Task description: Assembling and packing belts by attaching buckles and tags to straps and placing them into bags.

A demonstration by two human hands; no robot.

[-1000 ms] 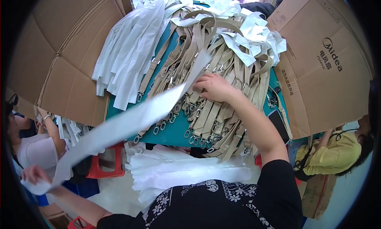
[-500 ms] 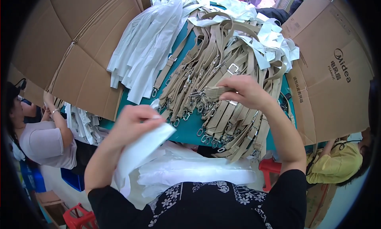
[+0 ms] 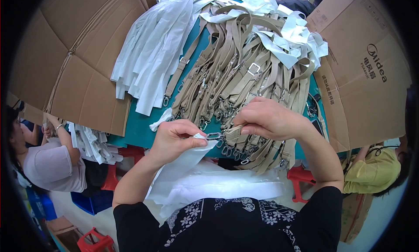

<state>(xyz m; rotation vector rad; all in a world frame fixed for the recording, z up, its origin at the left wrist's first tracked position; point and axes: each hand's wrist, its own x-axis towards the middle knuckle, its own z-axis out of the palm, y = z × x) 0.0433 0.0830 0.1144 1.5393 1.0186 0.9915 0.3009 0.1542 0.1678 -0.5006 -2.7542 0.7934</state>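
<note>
At far left, an open cardboard box stands beside the green table, on whose near part a sheaf of white strips is spread. Next, the left hand: thumb and forefinger are pinched together on a single white strip, which hangs below the palm toward the lap. Just right of these fingertips lies a metal ring, in line with the strip's upper end; whether the strip passes through it cannot be told. The ring is at the end of a tan strap, clamped between the thumb and fingers of the right hand. Behind both hands lies a heap of tan straps; at far right, another cardboard box.
</note>
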